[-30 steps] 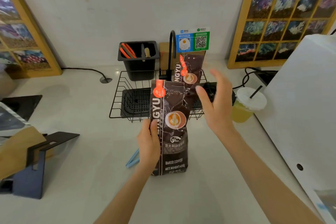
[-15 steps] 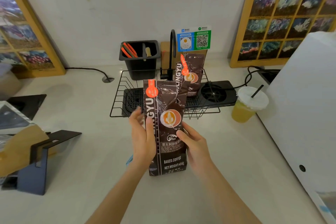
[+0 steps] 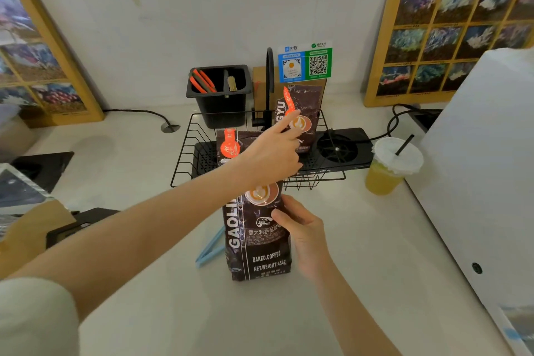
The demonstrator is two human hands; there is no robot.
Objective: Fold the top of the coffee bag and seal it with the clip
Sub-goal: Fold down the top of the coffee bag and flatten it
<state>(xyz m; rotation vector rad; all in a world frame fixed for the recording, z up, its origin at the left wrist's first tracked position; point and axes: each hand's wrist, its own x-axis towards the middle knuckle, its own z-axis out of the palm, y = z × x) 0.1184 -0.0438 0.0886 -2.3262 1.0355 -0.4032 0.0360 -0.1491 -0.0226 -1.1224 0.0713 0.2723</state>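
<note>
Lowest in the frame, the right hand [image 3: 307,235] has stayed on the right edge of the coffee bag [image 3: 258,240], which stands upright on the white counter [image 3: 361,283] at the centre of the frame; its fingers curl loosely round that edge, thumb on the printed front, steadying rather than squeezing. Half a second ago the left hand [image 3: 271,157] gripped the bag's left side low down; it has let go and risen, and now its forearm crosses the frame from the lower left so that the hand covers the bag's upper half. That hand is partly open, forefinger stretched toward the upper right, the other fingers bent; whether any of them presses the top edge I cannot tell, as the hand hides it. This reads as the start of the fold: one hand holds the body, the other goes for the top, which looks unfolded yet. The pale blue clip [image 3: 211,248] lies flat on the counter just left of the bag's base, untouched. Farther back, a second bag [image 3: 304,113] leans in the black wire rack [image 3: 185,150].
</note>
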